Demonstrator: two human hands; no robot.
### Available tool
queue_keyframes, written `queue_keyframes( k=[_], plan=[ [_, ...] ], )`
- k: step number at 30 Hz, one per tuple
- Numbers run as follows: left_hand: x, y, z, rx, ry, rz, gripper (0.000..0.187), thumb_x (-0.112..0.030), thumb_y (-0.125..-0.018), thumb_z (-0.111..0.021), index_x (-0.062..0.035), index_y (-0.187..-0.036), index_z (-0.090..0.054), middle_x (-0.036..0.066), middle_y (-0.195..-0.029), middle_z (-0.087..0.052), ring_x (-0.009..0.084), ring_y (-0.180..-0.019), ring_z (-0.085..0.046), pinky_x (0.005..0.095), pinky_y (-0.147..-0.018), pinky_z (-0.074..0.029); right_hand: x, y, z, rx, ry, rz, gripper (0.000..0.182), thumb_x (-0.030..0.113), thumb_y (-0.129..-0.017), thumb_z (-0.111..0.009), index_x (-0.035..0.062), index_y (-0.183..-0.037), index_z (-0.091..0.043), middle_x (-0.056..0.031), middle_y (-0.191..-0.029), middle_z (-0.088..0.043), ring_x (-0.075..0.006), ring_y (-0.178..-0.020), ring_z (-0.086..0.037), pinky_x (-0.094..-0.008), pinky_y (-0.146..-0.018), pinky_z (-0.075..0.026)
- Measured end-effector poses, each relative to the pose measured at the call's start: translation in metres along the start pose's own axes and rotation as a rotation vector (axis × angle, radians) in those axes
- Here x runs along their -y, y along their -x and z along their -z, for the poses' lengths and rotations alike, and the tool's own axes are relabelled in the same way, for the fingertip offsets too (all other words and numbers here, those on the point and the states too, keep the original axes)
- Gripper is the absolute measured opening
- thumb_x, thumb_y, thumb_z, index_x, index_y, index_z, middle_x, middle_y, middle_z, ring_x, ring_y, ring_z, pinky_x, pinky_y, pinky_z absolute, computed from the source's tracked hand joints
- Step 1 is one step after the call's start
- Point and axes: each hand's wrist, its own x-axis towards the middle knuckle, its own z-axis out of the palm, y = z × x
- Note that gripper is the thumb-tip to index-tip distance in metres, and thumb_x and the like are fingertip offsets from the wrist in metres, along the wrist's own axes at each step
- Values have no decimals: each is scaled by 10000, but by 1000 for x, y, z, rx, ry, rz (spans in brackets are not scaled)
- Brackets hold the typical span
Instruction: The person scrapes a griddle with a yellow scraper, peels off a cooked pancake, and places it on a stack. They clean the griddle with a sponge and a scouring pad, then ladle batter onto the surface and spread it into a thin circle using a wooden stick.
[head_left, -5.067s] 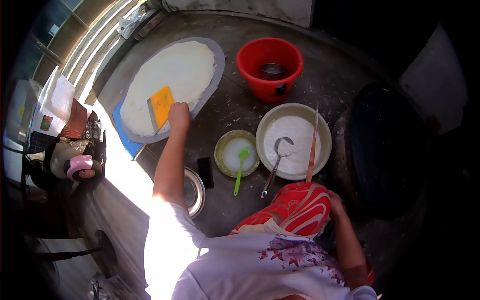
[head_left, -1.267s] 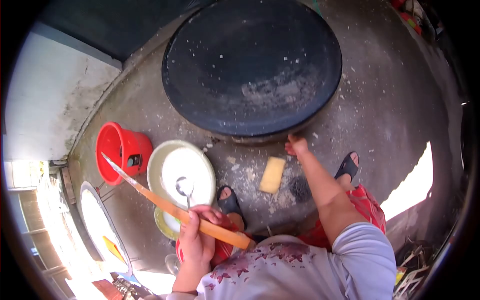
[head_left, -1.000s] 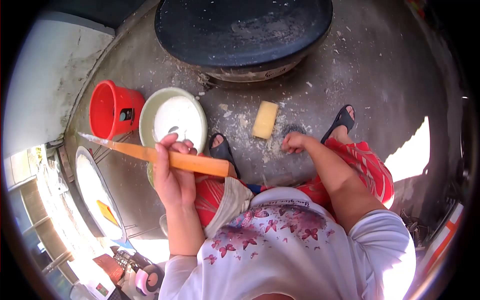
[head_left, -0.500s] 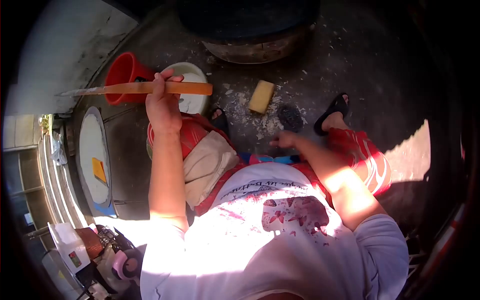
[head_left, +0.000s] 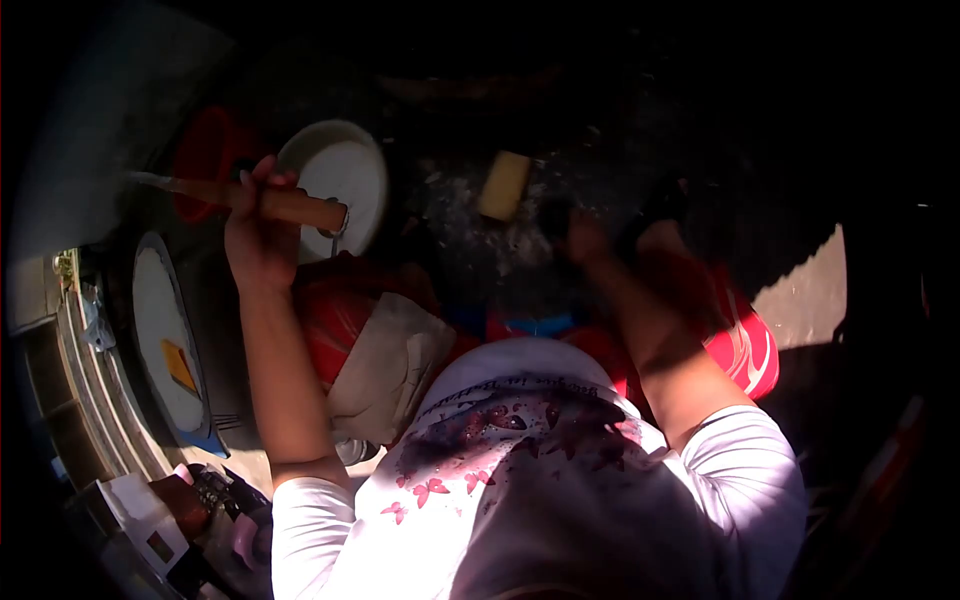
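Tapered wooden stick (head_left: 290, 206) lies toward ten o'clock, the left hand's (head_left: 262, 238) fingers (head_left: 264, 171) bent loosely around its middle; it looks light and stiff, likely easiest held by its thick, blunt end. Beyond that end shows a pale basin (head_left: 379, 185), with a yellow block (head_left: 505, 186) near twelve; at two o'clock, shadow hides the right hand's (head_left: 586, 235) grip.

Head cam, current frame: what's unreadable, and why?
All head view:
- Right hand: fingers lost in shadow; can't tell whether they hold anything.
- Red bucket: inside too dark, and the wooden tool in the left hand crosses it.
- Shirt lettering: too small to read fully.
- Pink object: shadowed, unidentifiable.
- Upper right: blacked out.
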Motion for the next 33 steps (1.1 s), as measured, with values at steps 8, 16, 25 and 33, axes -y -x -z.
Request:
queue_keyframes(
  k=[8,16,25,33],
  plan=[
    [9,3,-39,-25,121,101,318,-274,-910,-439,16,-1021,-514,76,-741,-517,207,-834,-478,300,-718,-390,118,-36,14,-110,-439,-356,1083,581,-531,-721,30,-1318,-220,-223,-1240,-354,-334,-1155,-380,-404,-950,-350],
    [14,4,-43,24,155,164,339,-257,-927,-398,38,-1042,-519,86,-736,-501,213,-829,-474,295,-735,-391,145,-71,20,34,-417,-585,1115,442,-543,-750,70,-1350,-76,-168,-1223,-375,-328,-1133,-404,-402,-943,-360],
    [16,3,-43,61,137,144,334,-266,-938,-368,23,-1049,-492,91,-725,-509,202,-831,-461,297,-721,-378,41,-111,78,-563,-463,-230,763,229,-565,-719,60,-1186,-309,-162,-1148,-428,-351,-1055,-437,-408,-915,-353],
    [15,6,-46,42,128,147,329,-267,-941,-363,23,-1043,-480,88,-710,-502,198,-816,-465,297,-717,-385,10,-64,68,-572,-273,-126,688,378,-627,-718,114,-1189,-421,-105,-1235,-390,-304,-1127,-397,-506,-919,-314]
  ],
)
